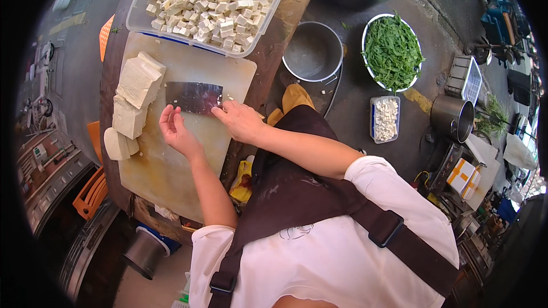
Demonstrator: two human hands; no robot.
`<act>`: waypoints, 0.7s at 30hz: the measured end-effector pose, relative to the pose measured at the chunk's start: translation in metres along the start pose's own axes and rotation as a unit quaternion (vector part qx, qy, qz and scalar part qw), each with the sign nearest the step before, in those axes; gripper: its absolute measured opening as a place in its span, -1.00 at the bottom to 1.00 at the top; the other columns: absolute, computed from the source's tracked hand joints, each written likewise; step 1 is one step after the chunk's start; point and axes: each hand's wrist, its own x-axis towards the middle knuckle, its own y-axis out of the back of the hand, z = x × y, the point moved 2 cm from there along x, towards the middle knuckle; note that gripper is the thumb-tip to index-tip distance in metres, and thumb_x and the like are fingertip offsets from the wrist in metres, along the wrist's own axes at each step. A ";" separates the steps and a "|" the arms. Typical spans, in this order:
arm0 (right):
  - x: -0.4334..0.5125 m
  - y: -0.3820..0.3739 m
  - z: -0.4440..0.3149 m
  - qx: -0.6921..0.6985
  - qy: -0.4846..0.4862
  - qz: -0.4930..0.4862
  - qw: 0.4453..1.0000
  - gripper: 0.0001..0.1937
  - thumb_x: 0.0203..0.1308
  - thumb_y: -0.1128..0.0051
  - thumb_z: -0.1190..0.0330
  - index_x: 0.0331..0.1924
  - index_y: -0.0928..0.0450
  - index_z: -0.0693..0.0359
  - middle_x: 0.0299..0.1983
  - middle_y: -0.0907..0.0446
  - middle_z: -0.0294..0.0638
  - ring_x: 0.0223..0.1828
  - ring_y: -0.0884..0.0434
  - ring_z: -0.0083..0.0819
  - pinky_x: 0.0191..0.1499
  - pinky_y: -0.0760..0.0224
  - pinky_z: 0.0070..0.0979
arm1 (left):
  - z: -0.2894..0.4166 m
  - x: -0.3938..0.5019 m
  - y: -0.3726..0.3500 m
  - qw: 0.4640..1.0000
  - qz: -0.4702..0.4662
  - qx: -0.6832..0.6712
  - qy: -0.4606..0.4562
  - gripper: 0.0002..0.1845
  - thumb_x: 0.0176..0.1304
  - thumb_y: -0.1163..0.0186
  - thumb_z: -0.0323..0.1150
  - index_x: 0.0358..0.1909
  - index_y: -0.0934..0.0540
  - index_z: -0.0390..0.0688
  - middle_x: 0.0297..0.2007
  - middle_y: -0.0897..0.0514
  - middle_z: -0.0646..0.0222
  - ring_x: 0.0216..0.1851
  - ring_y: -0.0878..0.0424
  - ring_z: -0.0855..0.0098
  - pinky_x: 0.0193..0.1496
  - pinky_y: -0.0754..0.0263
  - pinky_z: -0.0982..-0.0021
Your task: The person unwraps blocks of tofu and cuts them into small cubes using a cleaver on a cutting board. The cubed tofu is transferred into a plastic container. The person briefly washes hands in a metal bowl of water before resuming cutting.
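My right hand point(242, 122) grips a cleaver by its handle. The cleaver's broad dark blade point(192, 96) is held over a pale, stained cutting board point(188, 137), with white bits stuck to the metal. Close to the blade's near left corner is my left hand point(177, 132), empty, its fingers loosely curved and apart; whether they touch the blade I cannot tell. Large blocks of white tofu point(139, 79) lie in a row along the board's left side. Beyond the board, a clear plastic tub point(265, 38) holds a heap of tofu cubes point(214, 4).
The board rests on a wooden table point(278, 38). On the floor to the right stand a metal pot point(312, 51), a basin of chopped greens point(391, 53) and a small tub of white cubes point(385, 119). An orange plastic stool point(92, 192) is at the left.
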 end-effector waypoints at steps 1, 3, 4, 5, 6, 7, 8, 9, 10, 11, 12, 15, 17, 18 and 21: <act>-0.002 -0.005 -0.004 -0.011 0.002 -0.010 1.000 -0.60 -0.03 -0.13 0.55 -0.03 -0.40 0.17 -0.25 -0.46 -0.09 -0.12 -0.53 -0.16 -0.20 -0.49 -0.27 | 0.002 -0.011 -0.006 1.000 -0.023 -0.016 -0.005 -0.73 0.30 -0.02 -0.60 0.02 -0.52 -0.24 -0.03 -0.60 0.34 -0.06 -0.56 0.50 -0.02 -0.41 0.47; -0.013 -0.006 -0.007 0.013 0.016 0.014 1.000 -0.63 -0.04 -0.15 0.55 -0.06 -0.45 0.19 -0.22 -0.45 -0.15 -0.07 -0.47 -0.19 -0.11 -0.45 -0.29 | 0.013 -0.035 -0.015 0.997 -0.061 -0.043 -0.027 -0.73 0.30 -0.02 -0.62 0.01 -0.51 -0.26 -0.02 -0.58 0.32 -0.07 -0.56 0.48 0.00 -0.42 0.48; -0.024 -0.001 -0.003 0.038 0.024 0.038 0.998 -0.65 -0.03 -0.14 0.55 -0.07 -0.46 0.19 -0.22 -0.45 -0.16 -0.08 -0.47 -0.19 -0.10 -0.44 -0.29 | 0.020 -0.045 -0.022 0.993 -0.085 -0.061 -0.047 -0.74 0.29 -0.03 -0.63 0.00 -0.51 -0.27 -0.02 -0.57 0.31 -0.07 -0.56 0.48 0.01 -0.42 0.48; -0.037 0.008 0.006 0.060 0.042 0.076 0.994 -0.66 -0.02 -0.14 0.55 -0.08 -0.47 0.19 -0.23 -0.45 -0.16 -0.10 -0.48 -0.19 -0.09 -0.43 -0.29 | 0.028 -0.059 -0.030 0.988 -0.120 -0.073 -0.070 -0.75 0.30 -0.03 -0.64 -0.01 -0.50 -0.28 -0.02 -0.55 0.30 -0.08 -0.56 0.46 0.03 -0.43 0.46; -0.055 0.016 0.017 0.088 0.019 0.086 0.992 -0.69 0.00 -0.11 0.56 -0.10 -0.49 0.20 -0.23 -0.48 -0.18 -0.12 -0.48 -0.16 -0.08 -0.42 -0.29 | 0.035 -0.076 -0.038 0.980 -0.152 -0.083 -0.094 -0.76 0.30 -0.03 -0.64 -0.02 -0.50 -0.30 -0.02 -0.54 0.28 -0.09 -0.55 0.44 0.05 -0.44 0.44; -0.074 0.024 0.032 0.105 -0.009 0.102 0.989 -0.67 0.01 -0.10 0.57 -0.07 -0.51 0.19 -0.24 -0.50 -0.15 -0.13 -0.50 -0.13 -0.07 -0.43 -0.29 | 0.040 -0.096 -0.047 0.970 -0.186 -0.107 -0.110 -0.77 0.29 -0.02 -0.67 -0.03 -0.49 -0.32 -0.02 -0.51 0.26 -0.09 -0.55 0.42 0.03 -0.46 0.43; -0.097 0.032 0.049 0.102 -0.053 0.103 0.988 -0.66 0.00 -0.11 0.57 -0.07 -0.52 0.19 -0.25 -0.52 -0.14 -0.14 -0.52 -0.12 -0.06 -0.44 -0.27 | 0.044 -0.116 -0.056 0.958 -0.224 -0.121 -0.136 -0.77 0.26 -0.03 -0.71 -0.08 -0.50 -0.31 -0.09 -0.53 0.23 -0.11 -0.56 0.40 0.01 -0.47 0.43; -0.122 0.038 0.067 0.079 -0.114 0.083 0.987 -0.68 0.02 -0.10 0.56 -0.07 -0.52 0.19 -0.24 -0.54 -0.14 -0.14 -0.53 -0.13 -0.06 -0.45 -0.28 | 0.045 -0.136 -0.065 0.942 -0.263 -0.104 -0.179 -0.76 0.20 -0.06 -0.75 -0.14 -0.53 -0.30 -0.16 -0.57 0.20 -0.17 -0.59 0.36 -0.04 -0.49 0.44; -0.150 0.044 0.085 0.061 -0.156 0.080 0.983 -0.69 0.04 -0.09 0.55 -0.07 -0.52 0.18 -0.21 -0.55 -0.14 -0.12 -0.54 -0.12 -0.06 -0.47 -0.28 | 0.042 -0.156 -0.072 0.928 -0.312 -0.091 -0.184 -0.77 0.14 -0.10 -0.76 -0.21 -0.57 -0.27 -0.24 -0.61 0.19 -0.23 -0.61 0.31 -0.12 -0.52 0.44; -0.180 0.048 0.104 0.052 -0.207 0.067 0.975 -0.70 0.06 -0.07 0.54 -0.06 -0.52 0.19 -0.21 -0.56 -0.13 -0.09 -0.56 -0.12 -0.05 -0.47 -0.29 | 0.034 -0.173 -0.082 0.904 -0.364 -0.080 -0.210 -0.75 0.10 -0.13 -0.76 -0.24 -0.59 -0.24 -0.27 -0.63 0.20 -0.25 -0.62 0.28 -0.20 -0.53 0.42; -0.211 0.048 0.123 0.087 -0.275 0.056 0.956 -0.71 0.07 -0.06 0.55 -0.07 -0.52 0.20 -0.23 -0.57 -0.11 -0.11 -0.60 -0.14 -0.07 -0.49 -0.29 | 0.020 -0.191 -0.092 0.890 -0.411 -0.074 -0.184 -0.74 0.09 -0.14 -0.76 -0.25 -0.61 -0.22 -0.26 -0.63 0.22 -0.24 -0.63 0.29 -0.20 -0.53 0.42; -0.307 0.039 0.179 0.135 -0.424 0.044 0.894 -0.73 0.11 -0.06 0.59 -0.08 -0.56 0.23 -0.26 -0.62 -0.05 -0.29 -0.66 -0.18 -0.19 -0.55 -0.36 | -0.057 -0.232 -0.121 0.876 -0.479 -0.032 -0.054 -0.76 0.15 -0.13 -0.71 -0.17 -0.60 -0.25 -0.26 -0.63 0.25 -0.23 -0.64 0.37 -0.19 -0.53 0.47; -0.364 0.027 0.218 0.153 -0.485 0.052 0.859 -0.71 0.09 -0.07 0.63 -0.08 -0.56 0.22 -0.30 -0.63 -0.09 -0.33 -0.67 -0.28 -0.22 -0.54 -0.45 | -0.141 -0.249 -0.145 0.880 -0.456 0.001 0.133 -0.78 0.23 -0.12 -0.64 -0.10 -0.58 -0.26 -0.25 -0.63 0.29 -0.22 -0.63 0.47 -0.19 -0.52 0.50; -0.388 0.020 0.240 0.145 -0.521 0.039 0.840 -0.70 0.08 -0.07 0.65 -0.08 -0.56 0.22 -0.31 -0.63 -0.12 -0.34 -0.67 -0.32 -0.23 -0.54 -0.47 | -0.190 -0.252 -0.156 0.871 -0.447 0.071 0.189 -0.78 0.28 -0.12 -0.59 -0.05 -0.56 -0.25 -0.24 -0.64 0.34 -0.23 -0.61 0.54 -0.19 -0.50 0.52; -0.442 0.004 0.301 0.099 -0.525 0.026 0.845 -0.66 0.14 0.00 0.65 0.01 -0.53 0.23 -0.35 -0.63 -0.19 -0.47 -0.59 -0.48 -0.31 -0.49 -0.54 | -0.339 -0.241 -0.178 0.856 -0.442 0.192 0.186 -0.76 0.33 -0.13 -0.45 0.01 -0.56 -0.22 -0.24 -0.66 0.34 -0.21 -0.62 0.50 -0.10 -0.51 0.47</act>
